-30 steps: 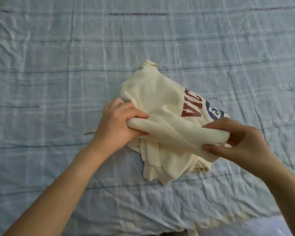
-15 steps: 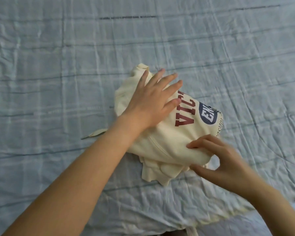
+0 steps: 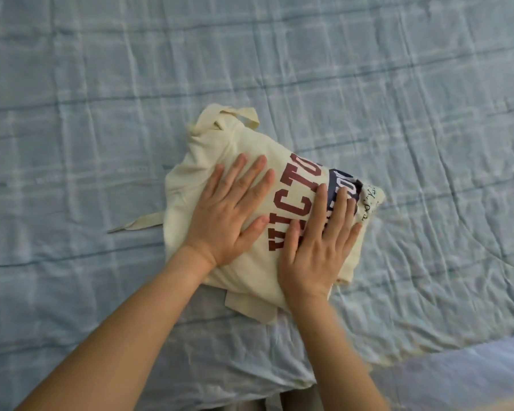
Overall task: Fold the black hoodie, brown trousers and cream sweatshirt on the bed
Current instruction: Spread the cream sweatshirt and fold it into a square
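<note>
Half a second back your right hand (image 3: 315,250) was pinching the front edge. Now it's flat beside your left hand (image 3: 229,215), both with fingers straight and slightly spread, pressing the one folded cream sweatshirt (image 3: 217,149) lying mid-bed (image 3: 101,114). Two hands, one garment.

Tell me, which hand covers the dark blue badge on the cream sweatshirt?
The right hand: its fingers lie across the badge, while the left hand lies on plain cream cloth.
</note>
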`<control>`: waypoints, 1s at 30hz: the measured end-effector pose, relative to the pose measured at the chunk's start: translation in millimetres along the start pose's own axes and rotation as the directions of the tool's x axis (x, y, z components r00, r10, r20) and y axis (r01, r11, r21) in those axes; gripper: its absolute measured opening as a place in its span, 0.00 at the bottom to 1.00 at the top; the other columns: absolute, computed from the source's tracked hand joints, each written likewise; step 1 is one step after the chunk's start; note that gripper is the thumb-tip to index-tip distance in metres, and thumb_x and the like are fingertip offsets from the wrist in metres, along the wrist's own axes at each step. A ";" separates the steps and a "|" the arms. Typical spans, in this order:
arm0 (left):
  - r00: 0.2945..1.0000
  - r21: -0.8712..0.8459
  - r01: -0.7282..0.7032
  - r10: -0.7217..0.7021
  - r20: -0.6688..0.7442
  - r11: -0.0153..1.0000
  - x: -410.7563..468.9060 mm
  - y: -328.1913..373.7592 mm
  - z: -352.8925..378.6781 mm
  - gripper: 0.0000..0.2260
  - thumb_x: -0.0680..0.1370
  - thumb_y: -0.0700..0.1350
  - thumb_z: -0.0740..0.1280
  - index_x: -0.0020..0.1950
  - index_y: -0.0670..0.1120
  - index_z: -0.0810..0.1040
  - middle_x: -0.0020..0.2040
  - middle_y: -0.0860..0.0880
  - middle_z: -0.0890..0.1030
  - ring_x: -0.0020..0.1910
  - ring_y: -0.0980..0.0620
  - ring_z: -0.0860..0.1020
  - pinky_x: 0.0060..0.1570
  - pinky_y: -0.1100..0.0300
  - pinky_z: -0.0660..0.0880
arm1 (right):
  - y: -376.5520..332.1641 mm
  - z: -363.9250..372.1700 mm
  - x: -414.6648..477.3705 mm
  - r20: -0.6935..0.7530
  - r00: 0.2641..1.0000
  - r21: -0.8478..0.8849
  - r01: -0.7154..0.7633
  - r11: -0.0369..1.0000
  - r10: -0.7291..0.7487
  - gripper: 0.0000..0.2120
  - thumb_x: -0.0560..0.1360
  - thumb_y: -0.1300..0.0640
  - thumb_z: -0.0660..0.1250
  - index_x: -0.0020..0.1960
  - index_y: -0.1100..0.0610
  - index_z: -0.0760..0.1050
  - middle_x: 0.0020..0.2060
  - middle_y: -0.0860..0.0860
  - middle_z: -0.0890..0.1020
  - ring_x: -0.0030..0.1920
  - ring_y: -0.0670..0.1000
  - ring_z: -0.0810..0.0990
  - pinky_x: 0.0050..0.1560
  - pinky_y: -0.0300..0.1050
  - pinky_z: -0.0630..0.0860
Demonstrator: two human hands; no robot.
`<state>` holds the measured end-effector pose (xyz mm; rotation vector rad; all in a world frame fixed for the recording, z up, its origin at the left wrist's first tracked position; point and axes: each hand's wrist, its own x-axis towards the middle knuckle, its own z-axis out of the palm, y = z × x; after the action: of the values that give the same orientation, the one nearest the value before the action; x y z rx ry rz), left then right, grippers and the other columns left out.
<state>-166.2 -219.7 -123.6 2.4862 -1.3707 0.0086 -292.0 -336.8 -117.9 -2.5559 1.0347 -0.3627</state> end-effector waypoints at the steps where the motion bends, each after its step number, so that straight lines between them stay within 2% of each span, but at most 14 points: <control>1: 1.000 -0.014 -0.005 0.005 -0.003 1.000 1.1 -3.5 4.4 0.29 0.81 0.59 0.51 0.80 0.49 0.54 0.80 0.47 0.55 0.80 0.45 0.51 0.77 0.44 0.46 | 3.3 8.0 0.4 -0.024 1.000 -0.009 0.007 1.000 -0.008 0.32 0.80 0.46 0.53 0.82 0.48 0.49 0.81 0.55 0.55 0.81 0.56 0.50 0.79 0.64 0.49; 4: 0.999 -0.028 0.014 -0.012 0.044 1.000 6.3 -5.5 -2.0 0.30 0.80 0.58 0.53 0.80 0.48 0.55 0.80 0.47 0.56 0.80 0.45 0.52 0.77 0.44 0.48 | 5.3 12.9 3.1 -0.039 0.999 -0.039 0.019 0.999 -0.020 0.33 0.80 0.46 0.54 0.82 0.47 0.47 0.81 0.55 0.55 0.81 0.56 0.49 0.78 0.65 0.49; 7: 0.998 -0.002 0.021 -0.021 0.055 1.000 7.4 9.6 -24.0 0.28 0.81 0.57 0.55 0.80 0.49 0.57 0.80 0.47 0.56 0.80 0.45 0.53 0.76 0.42 0.52 | 4.2 4.0 2.4 -0.034 0.999 0.007 0.026 1.000 -0.026 0.32 0.80 0.47 0.52 0.82 0.50 0.50 0.80 0.57 0.56 0.81 0.58 0.51 0.77 0.67 0.53; 9: 1.000 0.053 0.016 -0.015 -0.015 0.998 10.8 12.2 -36.2 0.26 0.82 0.55 0.54 0.80 0.50 0.60 0.80 0.49 0.59 0.79 0.46 0.54 0.76 0.42 0.52 | 4.7 3.2 1.5 -0.039 0.999 0.043 0.016 0.999 -0.015 0.31 0.80 0.48 0.52 0.81 0.53 0.53 0.80 0.59 0.57 0.81 0.60 0.52 0.76 0.68 0.54; 12: 0.984 0.107 0.130 -0.115 -0.135 0.986 24.4 -8.9 -39.4 0.24 0.84 0.54 0.50 0.79 0.47 0.60 0.80 0.50 0.60 0.79 0.47 0.54 0.77 0.43 0.48 | 9.0 7.4 0.0 -0.049 0.998 0.047 0.027 0.999 -0.025 0.31 0.80 0.49 0.53 0.81 0.54 0.53 0.80 0.59 0.56 0.81 0.60 0.52 0.76 0.68 0.54; 14: 0.975 -0.001 0.195 -0.194 -0.106 0.981 28.5 -21.8 -28.9 0.25 0.83 0.51 0.50 0.79 0.45 0.60 0.79 0.47 0.60 0.79 0.44 0.55 0.76 0.41 0.51 | 10.9 12.4 0.1 -0.054 0.997 0.012 0.052 0.999 -0.052 0.31 0.80 0.48 0.53 0.82 0.52 0.53 0.80 0.58 0.56 0.81 0.59 0.52 0.77 0.67 0.52; 17: 0.970 -0.166 0.220 -0.234 -0.070 0.961 26.3 -30.7 -10.0 0.25 0.82 0.49 0.52 0.78 0.42 0.62 0.78 0.43 0.62 0.78 0.41 0.56 0.75 0.38 0.55 | 12.3 18.7 0.0 -0.064 0.995 -0.025 0.077 0.997 -0.079 0.31 0.80 0.47 0.53 0.82 0.48 0.51 0.81 0.55 0.54 0.81 0.58 0.52 0.79 0.64 0.49; 21: 0.968 -0.183 0.234 -0.246 -0.045 0.955 28.3 -28.1 -18.0 0.25 0.81 0.49 0.52 0.77 0.40 0.64 0.77 0.42 0.64 0.77 0.40 0.58 0.73 0.38 0.57 | 0.6 6.2 1.3 -0.013 1.000 -0.007 0.014 1.000 -0.015 0.31 0.79 0.48 0.54 0.81 0.52 0.55 0.80 0.58 0.58 0.80 0.61 0.54 0.77 0.67 0.50; 24: 0.962 -0.129 0.266 -0.271 -0.029 0.955 29.4 -19.2 -34.4 0.25 0.82 0.49 0.52 0.78 0.42 0.62 0.79 0.44 0.62 0.78 0.42 0.57 0.74 0.39 0.56 | -15.6 -22.6 8.8 0.100 0.995 0.012 -0.017 1.000 0.016 0.31 0.78 0.48 0.54 0.80 0.52 0.57 0.79 0.59 0.60 0.78 0.63 0.57 0.75 0.68 0.54; 27: 0.889 -0.094 0.436 -0.445 -0.112 0.895 5.1 11.2 -41.3 0.24 0.83 0.50 0.56 0.78 0.47 0.63 0.80 0.46 0.59 0.79 0.44 0.55 0.76 0.42 0.51 | -6.1 -64.2 37.1 0.222 0.972 -0.103 0.099 0.990 -0.074 0.29 0.77 0.41 0.55 0.77 0.46 0.61 0.74 0.54 0.67 0.71 0.61 0.65 0.67 0.64 0.63; 30: 0.715 -0.207 0.642 -0.674 -0.186 0.738 -35.8 67.6 -38.2 0.26 0.81 0.54 0.60 0.78 0.49 0.64 0.79 0.44 0.59 0.78 0.41 0.57 0.76 0.40 0.52 | 2.6 -105.3 88.1 0.353 0.901 0.003 0.269 0.963 -0.253 0.28 0.78 0.37 0.58 0.75 0.46 0.66 0.71 0.52 0.71 0.68 0.59 0.67 0.63 0.51 0.64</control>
<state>-236.3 -213.8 -75.0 2.6064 -0.3096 0.0743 -270.3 -425.1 -15.0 -2.6725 0.5778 0.0558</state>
